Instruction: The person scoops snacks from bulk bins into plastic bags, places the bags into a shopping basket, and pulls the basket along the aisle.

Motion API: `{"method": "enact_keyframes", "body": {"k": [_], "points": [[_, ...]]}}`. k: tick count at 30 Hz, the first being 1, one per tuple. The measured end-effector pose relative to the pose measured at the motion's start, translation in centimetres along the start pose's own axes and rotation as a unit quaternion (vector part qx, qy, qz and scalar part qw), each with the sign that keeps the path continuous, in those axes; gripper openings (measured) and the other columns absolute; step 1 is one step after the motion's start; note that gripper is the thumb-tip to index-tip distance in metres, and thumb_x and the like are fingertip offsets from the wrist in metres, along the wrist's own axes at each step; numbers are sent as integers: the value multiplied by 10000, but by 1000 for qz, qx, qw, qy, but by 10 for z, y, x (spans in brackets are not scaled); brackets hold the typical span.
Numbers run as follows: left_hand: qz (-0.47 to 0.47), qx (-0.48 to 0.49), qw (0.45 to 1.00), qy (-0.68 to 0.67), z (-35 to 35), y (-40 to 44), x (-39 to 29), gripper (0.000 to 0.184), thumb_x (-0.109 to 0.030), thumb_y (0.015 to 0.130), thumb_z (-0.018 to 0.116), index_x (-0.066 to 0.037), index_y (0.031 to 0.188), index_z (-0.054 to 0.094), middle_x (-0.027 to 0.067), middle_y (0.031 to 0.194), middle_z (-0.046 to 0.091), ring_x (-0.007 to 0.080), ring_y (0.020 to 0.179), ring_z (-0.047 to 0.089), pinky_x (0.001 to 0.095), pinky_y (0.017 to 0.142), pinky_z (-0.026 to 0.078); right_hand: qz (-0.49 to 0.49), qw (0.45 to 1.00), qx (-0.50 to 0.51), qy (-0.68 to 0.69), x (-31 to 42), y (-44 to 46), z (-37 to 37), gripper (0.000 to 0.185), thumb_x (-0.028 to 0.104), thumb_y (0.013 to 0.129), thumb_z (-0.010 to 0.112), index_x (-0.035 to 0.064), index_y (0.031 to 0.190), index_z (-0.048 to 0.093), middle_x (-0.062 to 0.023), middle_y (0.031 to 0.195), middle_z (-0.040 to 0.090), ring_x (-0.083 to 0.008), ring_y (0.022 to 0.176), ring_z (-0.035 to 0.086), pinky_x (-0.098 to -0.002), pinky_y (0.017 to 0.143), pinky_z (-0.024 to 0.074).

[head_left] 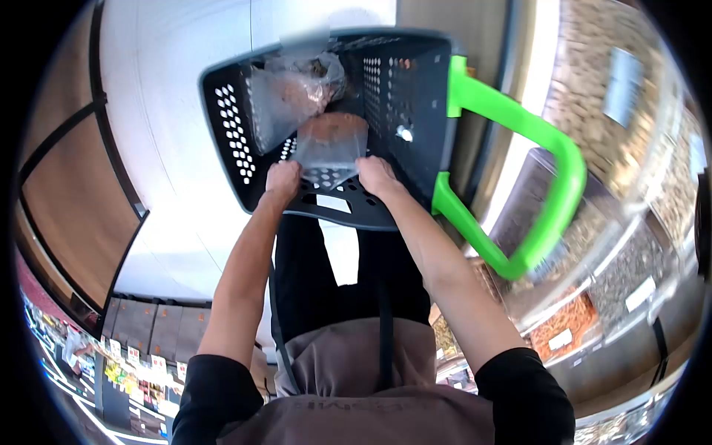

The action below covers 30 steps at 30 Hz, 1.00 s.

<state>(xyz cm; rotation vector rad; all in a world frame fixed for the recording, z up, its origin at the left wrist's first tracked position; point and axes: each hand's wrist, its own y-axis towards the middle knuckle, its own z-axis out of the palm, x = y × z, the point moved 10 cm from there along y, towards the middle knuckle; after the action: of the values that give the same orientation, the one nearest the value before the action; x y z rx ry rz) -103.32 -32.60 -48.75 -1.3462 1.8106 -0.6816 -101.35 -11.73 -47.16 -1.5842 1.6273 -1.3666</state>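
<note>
A dark grey shopping basket [411, 104] with perforated walls lies in front of my legs, its mouth toward me. Inside it, a clear plastic bag [326, 152] with reddish-brown contents at its far end is stretched between my two hands. My left hand [284, 180] has its fingers closed on the bag's near left corner. At the near right corner, my right hand [376, 176] pinches the plastic too. Another clear plastic bag [285, 100], with contents I cannot make out clearly, rests beyond it against the basket's far left side.
The basket's bright green handle [567, 174] sticks out to the right. Along that side run bins of loose dry goods, among them pale pieces [593, 59] and orange ones [565, 322], with white labels. A white floor [174, 148] and brown panels [81, 200] lie to the left.
</note>
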Motion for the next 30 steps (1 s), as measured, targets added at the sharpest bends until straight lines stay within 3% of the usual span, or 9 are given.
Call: {"method": "enact_keyframes", "body": {"k": [5,7,9,14,17,20,24,29,30], "points": [[112,-14,993,-29,-84,-104,-37,167,-175,879,599,-72,852,728,194,922,714,380,915,688,478,834,550,-55,991,-113,-41,24,-122,-34,211,61,839,577,32,980,731,-230,1028,705,-404,1001,680,-477,891,551],[139,-10,989,-55,-133,-152,-51,170,-158,889,605,-51,878,737,207,857,703,398,877,677,485,813,545,-88,993,-43,-67,59,-185,-65,215,35,828,550,26,958,721,-246,1005,697,-419,991,671,-481,883,541],[248,-93,957,-120,-190,-203,-62,181,-141,890,603,-56,943,754,207,844,704,399,849,679,484,796,544,-43,993,-108,13,74,-255,-107,221,6,812,535,7,949,709,-288,976,673,-444,984,653,-495,860,527],[319,-101,930,-149,-310,-311,-86,183,-52,851,670,-20,1017,740,202,1067,705,375,1014,655,444,887,519,-27,979,-191,67,126,-424,-174,204,2,834,519,-21,968,671,-314,904,638,-470,940,625,-531,810,488],[466,-207,852,-123,-356,-371,-111,440,-32,782,759,-31,1214,674,166,1266,648,320,1188,598,401,983,487,3,962,-259,87,140,-514,-186,216,20,840,553,1,1017,676,-284,896,652,-448,910,635,-478,817,507],[355,-140,874,-299,-372,-359,-116,1085,-202,672,908,-55,1548,285,173,1509,438,306,1353,470,374,1118,393,14,938,-329,103,159,-606,-193,252,-4,827,562,-11,1053,673,-267,926,661,-428,906,638,-465,822,508],[523,-91,820,-216,-350,-366,-186,1184,-348,606,942,-44,1544,287,188,1534,389,319,1397,406,408,1162,336,25,911,-387,140,166,-693,-176,229,-17,793,559,-4,996,665,-246,879,647,-427,870,622,-465,789,504],[711,-32,702,-33,-283,-445,-315,909,-337,729,875,-25,1461,436,172,1526,403,310,1414,384,431,1177,309,-25,849,-510,134,187,-783,-156,194,-16,753,560,-12,929,643,-209,842,645,-417,855,615,-458,812,503],[757,50,645,-87,-263,-456,-334,655,-280,844,767,-31,1392,509,170,1437,495,333,1314,487,450,1119,391,-8,846,-517,132,188,-797,-150,209,-7,747,568,-15,943,641,-199,853,652,-406,866,620,-453,848,492]]}}
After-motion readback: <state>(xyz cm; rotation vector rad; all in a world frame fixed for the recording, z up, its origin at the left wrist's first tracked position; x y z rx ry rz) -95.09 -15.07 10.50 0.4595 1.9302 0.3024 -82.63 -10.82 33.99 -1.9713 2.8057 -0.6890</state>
